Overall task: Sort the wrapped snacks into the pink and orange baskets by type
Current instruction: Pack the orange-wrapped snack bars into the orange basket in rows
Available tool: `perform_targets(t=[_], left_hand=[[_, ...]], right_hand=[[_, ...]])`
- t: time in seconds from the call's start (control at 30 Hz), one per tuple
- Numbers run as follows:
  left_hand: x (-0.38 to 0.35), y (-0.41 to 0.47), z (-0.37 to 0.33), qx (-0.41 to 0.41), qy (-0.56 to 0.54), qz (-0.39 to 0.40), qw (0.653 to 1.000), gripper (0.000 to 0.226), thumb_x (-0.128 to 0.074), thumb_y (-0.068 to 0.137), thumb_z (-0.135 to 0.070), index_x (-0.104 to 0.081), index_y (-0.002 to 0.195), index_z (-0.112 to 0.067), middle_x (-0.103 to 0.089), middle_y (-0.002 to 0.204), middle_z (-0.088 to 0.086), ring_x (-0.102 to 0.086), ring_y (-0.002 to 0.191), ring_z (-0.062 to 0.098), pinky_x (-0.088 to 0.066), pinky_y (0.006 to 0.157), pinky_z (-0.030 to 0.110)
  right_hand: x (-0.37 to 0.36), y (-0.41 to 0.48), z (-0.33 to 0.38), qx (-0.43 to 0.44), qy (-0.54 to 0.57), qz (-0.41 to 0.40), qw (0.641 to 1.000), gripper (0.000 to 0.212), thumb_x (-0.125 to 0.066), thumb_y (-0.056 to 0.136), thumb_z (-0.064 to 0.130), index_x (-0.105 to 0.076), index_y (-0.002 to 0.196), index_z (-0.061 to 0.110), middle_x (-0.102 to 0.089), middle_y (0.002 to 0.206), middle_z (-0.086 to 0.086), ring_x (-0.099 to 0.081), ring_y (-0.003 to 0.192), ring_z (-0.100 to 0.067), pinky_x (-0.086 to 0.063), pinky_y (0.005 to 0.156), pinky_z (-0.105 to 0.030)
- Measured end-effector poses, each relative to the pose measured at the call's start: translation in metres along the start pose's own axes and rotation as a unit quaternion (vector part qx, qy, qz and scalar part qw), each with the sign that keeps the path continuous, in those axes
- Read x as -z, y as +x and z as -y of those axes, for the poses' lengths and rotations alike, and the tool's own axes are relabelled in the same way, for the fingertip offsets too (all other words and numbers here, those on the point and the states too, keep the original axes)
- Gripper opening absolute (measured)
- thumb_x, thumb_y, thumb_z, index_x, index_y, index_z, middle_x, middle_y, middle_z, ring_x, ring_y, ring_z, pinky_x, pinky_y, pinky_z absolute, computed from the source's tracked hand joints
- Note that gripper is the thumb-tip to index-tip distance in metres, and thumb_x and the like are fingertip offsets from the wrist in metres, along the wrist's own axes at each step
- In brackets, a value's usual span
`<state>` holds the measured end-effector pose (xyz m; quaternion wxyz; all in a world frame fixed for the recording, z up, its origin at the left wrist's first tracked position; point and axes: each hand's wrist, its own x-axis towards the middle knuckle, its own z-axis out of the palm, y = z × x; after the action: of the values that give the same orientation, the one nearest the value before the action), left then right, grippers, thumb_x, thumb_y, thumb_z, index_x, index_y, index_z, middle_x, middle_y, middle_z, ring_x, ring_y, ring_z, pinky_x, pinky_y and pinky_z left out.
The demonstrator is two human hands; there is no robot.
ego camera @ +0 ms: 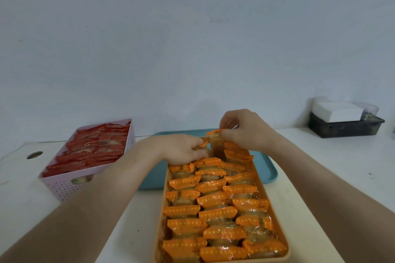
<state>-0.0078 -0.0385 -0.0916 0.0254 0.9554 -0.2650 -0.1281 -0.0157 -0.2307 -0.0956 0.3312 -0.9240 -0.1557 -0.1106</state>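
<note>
Orange-wrapped snacks in crinkly clear-and-orange plastic [215,213] fill the long orange plastic basket [269,196] in tight rows, nearly to its far end. The right hand [245,128] pinches one upright orange-ended packet [216,144] by its top seal over that far end, while the left hand [183,147] is curled around another packet beside it, pressing into the row. Red-wrapped snacks [96,147] lie heaped in the pale pink perforated basket [70,186], well apart to the left. A teal plastic tray [267,171] sits under the orange basket's far end. The gap looks narrow, so forcing the packet down could likely buckle neighbours or pop one over the rim
</note>
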Motion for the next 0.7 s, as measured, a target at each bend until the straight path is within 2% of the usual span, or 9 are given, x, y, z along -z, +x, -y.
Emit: perform_targets(t=[0.1,0.17,0.23,0.3,0.43,0.5,0.6,0.7], left_hand=[[0.002,-0.005,-0.004,0.001,0.033,-0.059,0.998,0.019,-0.04,0.102,-0.03,-0.052,0.096,-0.016,-0.048,0.081,-0.005,-0.051,0.084,0.018,-0.039,0.073,0.033],[0.002,-0.01,-0.006,0.006,0.095,-0.116,0.989,0.021,-0.044,0.1,-0.032,-0.057,0.098,-0.016,-0.052,0.083,-0.002,-0.055,0.084,0.02,-0.044,0.074,0.035],[0.005,-0.015,-0.006,0.012,0.108,-0.144,0.984,0.022,-0.047,0.097,-0.038,-0.059,0.106,-0.02,-0.058,0.089,-0.001,-0.056,0.087,0.02,-0.047,0.078,0.037],[0.008,-0.019,-0.004,0.03,0.117,-0.142,0.982,0.026,-0.05,0.095,-0.04,-0.058,0.114,-0.023,-0.062,0.098,0.001,-0.058,0.092,0.021,-0.049,0.08,0.039],[0.002,-0.021,0.001,0.051,0.14,-0.078,0.986,0.025,-0.046,0.097,-0.039,-0.062,0.104,-0.021,-0.058,0.086,-0.002,-0.058,0.088,0.02,-0.05,0.077,0.039],[-0.005,-0.02,0.001,0.059,0.176,-0.062,0.981,0.032,-0.038,0.099,-0.039,-0.061,0.104,-0.018,-0.056,0.091,0.002,-0.055,0.096,0.022,-0.048,0.08,0.04],[-0.008,-0.024,0.002,0.067,0.225,-0.091,0.968,0.035,-0.032,0.1,-0.035,-0.06,0.107,-0.014,-0.049,0.105,0.007,-0.044,0.106,0.023,-0.04,0.084,0.04],[-0.006,-0.03,0.006,0.072,0.255,-0.151,0.952,0.021,-0.04,0.094,-0.023,-0.059,0.092,-0.014,-0.041,0.093,0.003,-0.04,0.095,0.021,-0.035,0.077,0.037]], right_hand=[[0.002,0.0,0.001,-0.017,0.058,-0.024,0.998,0.004,-0.065,0.08,0.019,-0.068,0.08,0.022,-0.07,0.082,0.003,-0.065,0.077,-0.012,-0.054,0.067,-0.027],[0.002,-0.001,0.004,-0.002,0.034,-0.004,0.999,0.002,-0.066,0.08,0.02,-0.066,0.081,0.022,-0.069,0.079,0.004,-0.064,0.075,-0.013,-0.053,0.066,-0.028],[0.001,-0.001,0.007,0.026,-0.026,0.023,0.999,0.004,-0.065,0.082,0.021,-0.064,0.085,0.023,-0.066,0.082,0.007,-0.062,0.078,-0.014,-0.052,0.07,-0.027],[-0.001,-0.001,0.01,0.05,-0.09,0.051,0.993,0.007,-0.062,0.084,0.02,-0.061,0.088,0.026,-0.063,0.084,0.01,-0.06,0.083,-0.014,-0.051,0.076,-0.03],[-0.014,-0.001,0.015,0.069,-0.159,0.117,0.978,0.011,-0.059,0.089,0.02,-0.055,0.09,0.03,-0.059,0.089,0.008,-0.057,0.09,-0.017,-0.049,0.08,-0.033],[-0.021,-0.001,0.013,0.069,-0.165,0.144,0.973,0.008,-0.056,0.092,0.02,-0.056,0.095,0.027,-0.064,0.101,0.003,-0.059,0.099,-0.02,-0.049,0.086,-0.035],[-0.022,0.001,0.012,0.054,-0.164,0.169,0.97,0.016,-0.05,0.095,0.021,-0.058,0.108,0.027,-0.064,0.117,0.001,-0.057,0.109,-0.021,-0.047,0.095,-0.046],[-0.022,0.0,0.015,0.054,-0.143,0.18,0.972,0.024,-0.048,0.097,0.026,-0.053,0.12,0.029,-0.063,0.124,0.003,-0.057,0.112,-0.02,-0.045,0.097,-0.045]])
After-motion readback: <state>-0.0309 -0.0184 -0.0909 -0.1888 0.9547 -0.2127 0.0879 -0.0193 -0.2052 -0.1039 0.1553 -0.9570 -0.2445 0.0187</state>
